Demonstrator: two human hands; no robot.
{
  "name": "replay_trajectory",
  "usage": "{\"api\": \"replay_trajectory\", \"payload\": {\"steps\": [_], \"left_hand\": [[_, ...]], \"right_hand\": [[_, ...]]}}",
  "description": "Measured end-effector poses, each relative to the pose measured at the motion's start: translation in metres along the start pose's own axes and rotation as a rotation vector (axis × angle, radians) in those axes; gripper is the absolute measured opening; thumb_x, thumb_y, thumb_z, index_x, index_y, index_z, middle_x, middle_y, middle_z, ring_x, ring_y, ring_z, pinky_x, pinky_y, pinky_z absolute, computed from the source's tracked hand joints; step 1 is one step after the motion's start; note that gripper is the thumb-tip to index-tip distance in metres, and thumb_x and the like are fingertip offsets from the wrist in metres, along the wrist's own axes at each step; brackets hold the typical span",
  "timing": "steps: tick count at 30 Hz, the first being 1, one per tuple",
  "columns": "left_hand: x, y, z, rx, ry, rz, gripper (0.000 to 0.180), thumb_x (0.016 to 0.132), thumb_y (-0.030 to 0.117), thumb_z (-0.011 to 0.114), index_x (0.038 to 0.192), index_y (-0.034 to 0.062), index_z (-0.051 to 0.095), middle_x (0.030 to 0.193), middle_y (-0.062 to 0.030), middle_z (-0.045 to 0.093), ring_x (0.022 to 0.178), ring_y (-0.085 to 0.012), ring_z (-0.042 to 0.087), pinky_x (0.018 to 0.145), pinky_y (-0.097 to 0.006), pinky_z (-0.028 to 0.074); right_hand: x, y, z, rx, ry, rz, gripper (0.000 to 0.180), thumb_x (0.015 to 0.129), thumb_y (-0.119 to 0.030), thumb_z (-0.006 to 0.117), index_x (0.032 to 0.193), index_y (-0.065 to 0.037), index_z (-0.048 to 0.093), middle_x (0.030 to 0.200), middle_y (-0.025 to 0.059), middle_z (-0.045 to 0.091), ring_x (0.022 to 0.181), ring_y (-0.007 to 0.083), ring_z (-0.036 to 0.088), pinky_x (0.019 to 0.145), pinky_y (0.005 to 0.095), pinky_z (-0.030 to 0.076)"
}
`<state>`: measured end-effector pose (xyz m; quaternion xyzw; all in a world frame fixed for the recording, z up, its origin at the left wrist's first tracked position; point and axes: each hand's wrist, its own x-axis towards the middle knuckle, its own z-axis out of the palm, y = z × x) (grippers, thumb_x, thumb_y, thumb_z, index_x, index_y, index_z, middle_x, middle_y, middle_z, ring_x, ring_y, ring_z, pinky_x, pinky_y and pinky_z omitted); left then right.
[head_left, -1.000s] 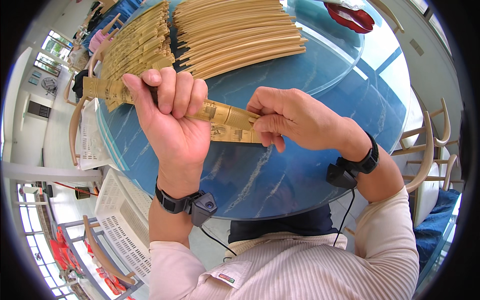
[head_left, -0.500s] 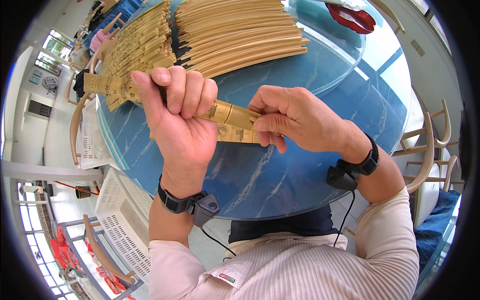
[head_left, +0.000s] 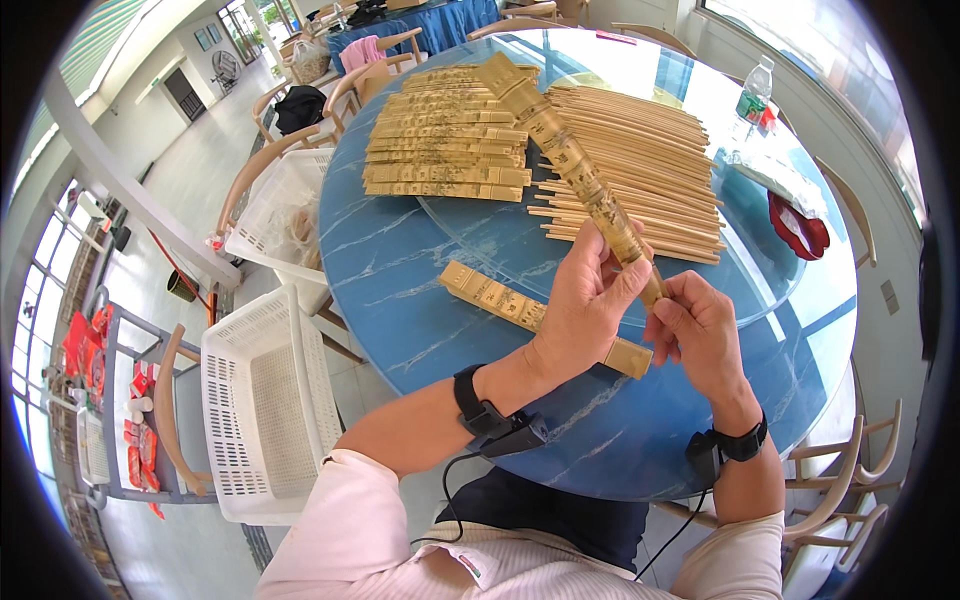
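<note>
A long, narrow gold sleeve printed with dark marks (head_left: 570, 160) is held up at a slant, its far end pointing toward the back left. My left hand (head_left: 580, 315) is closed around its lower part, thumb on top. Beside it, my right hand (head_left: 705, 325) pinches the near end with thumb and fingers. Whether anything is inside the sleeve I cannot tell. Under my left wrist a second gold sleeve (head_left: 495, 296) lies on the blue table, partly covered by that hand. Both wrists wear black straps with small devices.
Gold sleeves (head_left: 445, 172) lie stacked on the blue marbled round table (head_left: 375, 290), left of a pile of thin wooden sticks (head_left: 640, 150). A bottle (head_left: 756, 92) and red dish (head_left: 800, 228) stand right. A white plastic basket (head_left: 225, 440) sits left; wooden chairs (head_left: 850, 490) surround the table.
My view has shifted, showing more of the table. The held sleeve has swung from nearly level to pointing away; my left hand has turned over and moved close to the right.
</note>
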<state>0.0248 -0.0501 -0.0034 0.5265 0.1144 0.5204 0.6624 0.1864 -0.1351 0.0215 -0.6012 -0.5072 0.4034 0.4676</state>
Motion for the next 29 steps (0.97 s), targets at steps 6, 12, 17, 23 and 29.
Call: {"api": "replay_trajectory", "payload": {"steps": [6,12,17,23,29], "left_hand": [[0.007,-0.003,-0.009,0.384,-0.040,-0.026,0.013,0.109,0.011,0.068,0.114,0.0019,0.060,0.099,-0.0035,0.072,0.084,-0.0084,0.065,0.075,-0.028,0.057],[0.016,0.016,-0.002,0.268,0.025,0.096,0.019,0.107,0.007,0.069,0.120,0.0006,0.056,0.101,-0.0060,0.074,0.087,-0.0090,0.069,0.074,-0.027,0.059],[0.052,0.087,-0.007,0.248,0.049,0.260,0.028,0.106,0.005,0.069,0.127,-0.0026,0.053,0.105,-0.0107,0.075,0.088,-0.0151,0.074,0.078,-0.030,0.064],[0.152,0.176,-0.035,0.174,0.041,0.543,0.026,0.105,0.004,0.068,0.126,-0.0039,0.054,0.106,-0.0185,0.076,0.087,-0.0282,0.079,0.079,-0.038,0.067],[0.233,0.158,-0.092,0.204,0.203,0.329,0.024,0.105,0.010,0.071,0.121,-0.0058,0.063,0.110,-0.0236,0.077,0.091,-0.0335,0.078,0.086,-0.045,0.067]], "right_hand": [[0.006,0.019,-0.007,-0.064,0.100,-0.081,0.008,0.108,-0.006,0.060,0.106,0.001,0.062,0.078,0.0069,0.071,0.057,0.0115,0.064,0.052,0.0269,0.048],[0.005,0.022,-0.008,-0.088,0.127,-0.232,0.010,0.108,-0.009,0.063,0.111,0.001,0.062,0.079,0.0068,0.070,0.058,0.0116,0.062,0.054,0.0283,0.048],[-0.001,0.008,-0.015,-0.094,0.205,-0.299,0.013,0.107,-0.011,0.067,0.113,0.001,0.064,0.083,0.0076,0.071,0.060,0.0124,0.062,0.056,0.0288,0.049],[-0.002,0.015,-0.020,-0.263,0.192,-0.421,0.021,0.102,-0.012,0.076,0.113,0.001,0.064,0.086,0.0148,0.074,0.068,0.0249,0.067,0.063,0.0343,0.054],[0.001,0.017,-0.022,-0.315,0.173,-0.408,0.018,0.103,-0.011,0.075,0.112,0.000,0.065,0.089,0.0174,0.076,0.075,0.0296,0.072,0.069,0.0359,0.057]]}}
